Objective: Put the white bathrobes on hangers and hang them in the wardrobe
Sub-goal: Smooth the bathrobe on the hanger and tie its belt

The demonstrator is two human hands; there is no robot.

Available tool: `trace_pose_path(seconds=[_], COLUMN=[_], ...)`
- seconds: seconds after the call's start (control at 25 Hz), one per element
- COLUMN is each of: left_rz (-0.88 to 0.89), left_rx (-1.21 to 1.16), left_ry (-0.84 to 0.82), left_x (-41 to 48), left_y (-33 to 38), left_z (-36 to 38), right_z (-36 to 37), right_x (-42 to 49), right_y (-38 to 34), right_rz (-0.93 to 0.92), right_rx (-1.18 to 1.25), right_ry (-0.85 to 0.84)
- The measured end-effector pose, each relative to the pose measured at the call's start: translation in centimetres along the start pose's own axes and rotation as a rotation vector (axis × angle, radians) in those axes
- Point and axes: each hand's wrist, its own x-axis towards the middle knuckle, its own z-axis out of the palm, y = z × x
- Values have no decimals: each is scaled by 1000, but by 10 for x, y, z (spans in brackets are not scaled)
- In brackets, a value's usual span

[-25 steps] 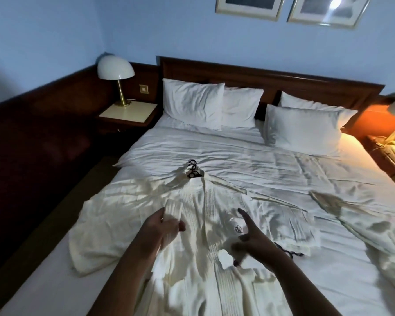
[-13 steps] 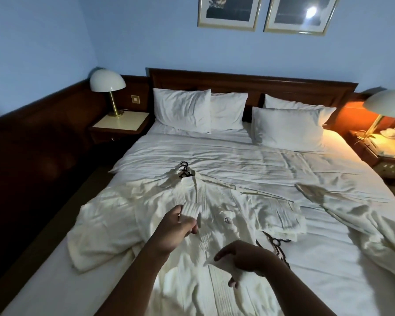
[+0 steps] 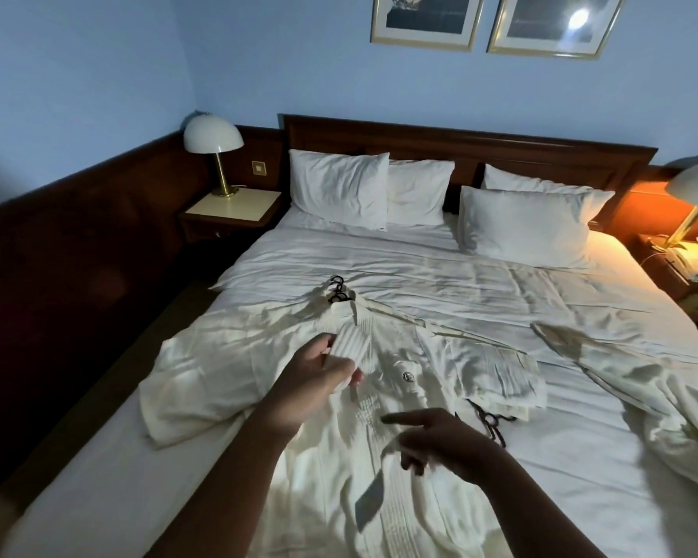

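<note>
My right hand (image 3: 440, 441) has lifted, pinching the belt (image 3: 373, 493), index out; left hand (image 3: 319, 376) grips the robe (image 3: 420, 356) lapel. Step: closing robe on hanger (image 3: 339, 292). Next: wrap belt.

four pillows (image 3: 339, 187), two lamps (image 3: 213, 134), two nightstands (image 3: 234, 205), two framed pictures (image 3: 427, 18) — two hands (image 3: 315, 380).

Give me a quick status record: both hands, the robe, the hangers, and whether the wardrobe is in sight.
left hand: pinches the collar band of the bathrobe
right hand: fingers curled on a white fabric strip, index finger extended, blurred
bathrobe: spread front-up on the bed
hanger hooks: black, sticking out at the robe's neck
spare hanger: black, on the bed right of the robe, partly under fabric
wardrobe: not in view
</note>
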Motion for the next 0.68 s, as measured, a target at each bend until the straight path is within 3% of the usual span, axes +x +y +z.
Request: trace_pose_path(seconds=[0.16, 0.28, 0.36, 0.44, 0.56, 0.68], left_rz=[110, 177, 200, 239, 403, 508], left_rx=[-8, -4, -9, 143, 515, 584], left_ry=[-6, -14, -25, -5, 44, -59], left_x=[6, 5, 2, 4, 10, 15], left_y=[21, 28, 31, 32, 34, 39], left_z=[1, 0, 0, 2, 15, 41], right_z=[-7, -12, -12, -4, 16, 45], right_x=[4, 11, 11, 12, 20, 23], right_y=[-25, -29, -29, -32, -41, -49], right_rz=[-138, -289, -267, -177, -225, -320], right_rx=[234, 173, 159, 150, -213, -734], right_ry=[262, 459, 444, 296, 327, 180])
